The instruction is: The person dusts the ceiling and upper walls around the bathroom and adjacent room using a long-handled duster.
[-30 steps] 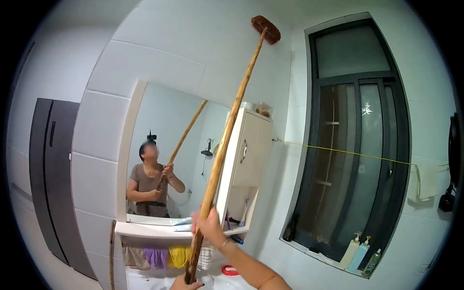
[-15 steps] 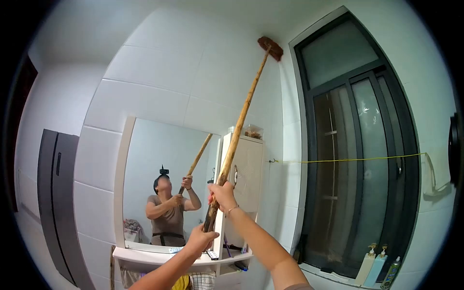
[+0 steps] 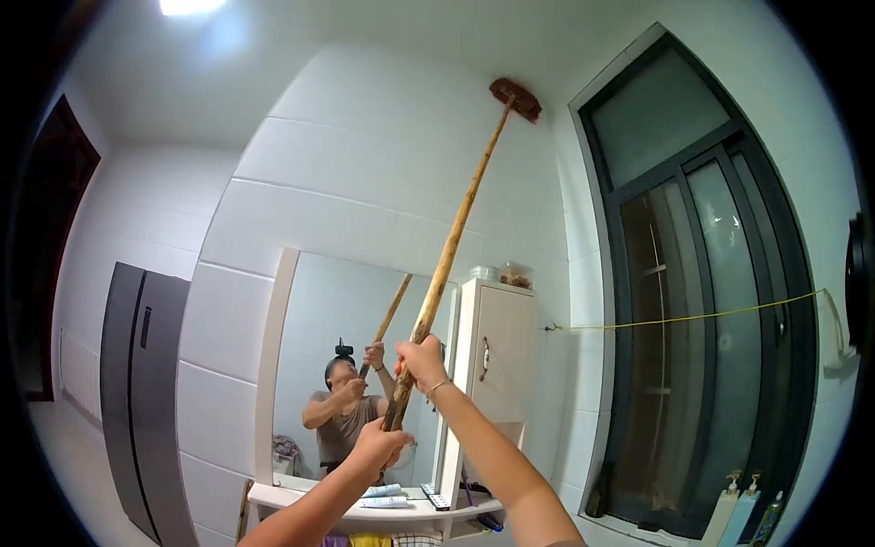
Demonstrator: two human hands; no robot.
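A long-handled broom (image 3: 453, 239) slants up and away from me, its wooden handle dark and rough at the near end. Its reddish-brown head (image 3: 516, 98) is high up near the top of the white tiled wall; whether it touches cannot be told. My left hand (image 3: 378, 447) is wrapped around the bottom end of the handle. Higher up, my right hand (image 3: 422, 363) grips the same handle, with a bracelet on that wrist. The mirror (image 3: 319, 301) behind my hands reflects a person holding the pole, with a camera on the head.
Right of the mirror stands a white cabinet (image 3: 507, 351) with containers on top. A dark-framed window (image 3: 679, 301) fills the right wall, crossed by a yellow cord (image 3: 693, 318). Pump bottles (image 3: 725, 512) line its sill. Below the mirror, a shelf (image 3: 319, 500) carries tubes. A grey fridge (image 3: 155, 365) stands left.
The view has tilted up and left, bringing a ceiling light into sight. Against the wall, the broom head has shifted slightly left, away from the window. Both hands keep their hold on the handle.
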